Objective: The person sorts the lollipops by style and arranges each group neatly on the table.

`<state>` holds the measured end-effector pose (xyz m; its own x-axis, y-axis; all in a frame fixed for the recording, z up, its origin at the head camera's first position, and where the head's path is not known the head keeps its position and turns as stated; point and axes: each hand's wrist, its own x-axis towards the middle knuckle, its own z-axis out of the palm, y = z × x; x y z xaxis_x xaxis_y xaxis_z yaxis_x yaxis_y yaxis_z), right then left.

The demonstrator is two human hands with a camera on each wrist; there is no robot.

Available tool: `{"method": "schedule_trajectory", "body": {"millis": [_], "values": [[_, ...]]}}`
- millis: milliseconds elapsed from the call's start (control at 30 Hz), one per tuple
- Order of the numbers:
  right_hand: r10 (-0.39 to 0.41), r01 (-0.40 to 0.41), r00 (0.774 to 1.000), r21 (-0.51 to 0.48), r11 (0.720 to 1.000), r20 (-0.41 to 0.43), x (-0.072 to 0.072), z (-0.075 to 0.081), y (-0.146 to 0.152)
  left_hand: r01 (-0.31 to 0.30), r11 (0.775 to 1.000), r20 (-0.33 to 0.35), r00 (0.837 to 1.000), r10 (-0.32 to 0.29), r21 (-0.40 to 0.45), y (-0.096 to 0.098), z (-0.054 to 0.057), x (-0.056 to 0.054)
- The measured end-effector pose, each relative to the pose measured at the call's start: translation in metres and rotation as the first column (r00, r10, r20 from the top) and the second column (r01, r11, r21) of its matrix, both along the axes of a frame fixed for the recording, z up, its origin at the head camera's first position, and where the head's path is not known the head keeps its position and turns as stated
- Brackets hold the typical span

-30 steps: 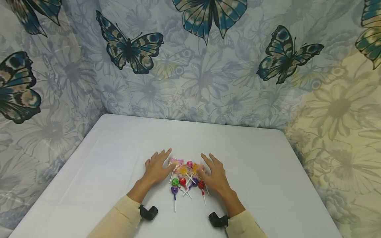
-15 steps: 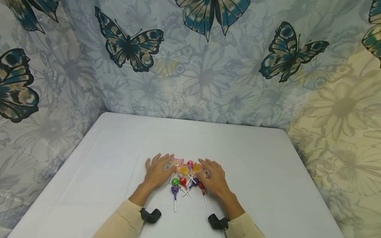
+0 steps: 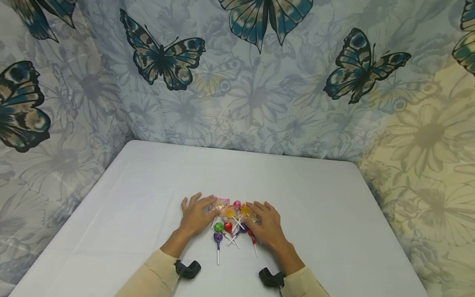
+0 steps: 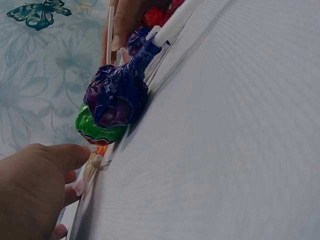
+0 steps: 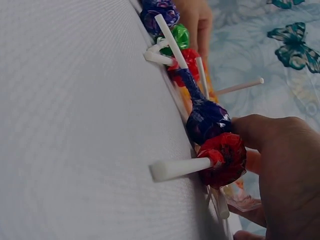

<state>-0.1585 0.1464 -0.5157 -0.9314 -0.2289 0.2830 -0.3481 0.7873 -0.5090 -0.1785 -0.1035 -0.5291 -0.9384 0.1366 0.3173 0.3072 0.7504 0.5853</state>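
Note:
A small heap of wrapped lollipops lies on the white table (image 3: 315, 222) between the two hands. My left hand (image 3: 196, 214) rests at the heap's left edge, fingers loosely bent beside a pink clear-wrapped candy (image 3: 222, 202). From the right side, my right hand (image 3: 264, 220) reaches over the heap with bent fingers, beside a yellow lollipop (image 3: 245, 211). In the right wrist view, its thumb is right at a dark blue lollipop (image 5: 207, 120), above a red lollipop (image 5: 225, 160). A purple lollipop (image 4: 117, 95) and a green lollipop (image 4: 95, 127) lie near the left thumb.
A red heart-shaped lollipop (image 3: 228, 227) and another yellow lollipop (image 3: 230, 212) lie mid-heap, their white sticks crossing. Each wrist wears a black camera mount. Beyond the table's far edge hangs a butterfly-printed cloth (image 3: 256, 99).
Both hands have come down and in on the heap, their raised fingers now lower and more bent. The right hand covers more of the red lollipop. The lollipops stay about where they were.

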Motion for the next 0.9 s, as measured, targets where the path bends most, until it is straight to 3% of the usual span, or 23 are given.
{"method": "schedule_trajectory", "body": {"millis": [300, 500, 733, 900], "values": [[-0.009, 0.009, 1.0, 0.014, 1.0, 0.008, 0.0, -0.0024, 0.0008, -0.007, 0.999, -0.025, 1.0, 0.008, 0.039, 0.0009, -0.0012, -0.0022], [-0.008, 0.008, 1.0, 0.009, 1.0, 0.019, -0.0001, -0.0017, 0.0006, -0.014, 0.989, -0.054, 0.998, 0.022, 0.146, 0.0026, -0.0014, -0.0049], [-0.004, 0.004, 1.0, -0.002, 1.0, 0.021, -0.0003, -0.0022, 0.001, 0.015, 0.935, -0.064, 0.998, 0.008, 0.355, 0.0038, 0.0006, -0.0074], [-0.012, 0.012, 1.0, -0.001, 1.0, 0.025, 0.0001, -0.0027, 0.0009, -0.022, 0.913, -0.005, 1.0, 0.026, 0.407, 0.0036, 0.003, -0.0096]]}}
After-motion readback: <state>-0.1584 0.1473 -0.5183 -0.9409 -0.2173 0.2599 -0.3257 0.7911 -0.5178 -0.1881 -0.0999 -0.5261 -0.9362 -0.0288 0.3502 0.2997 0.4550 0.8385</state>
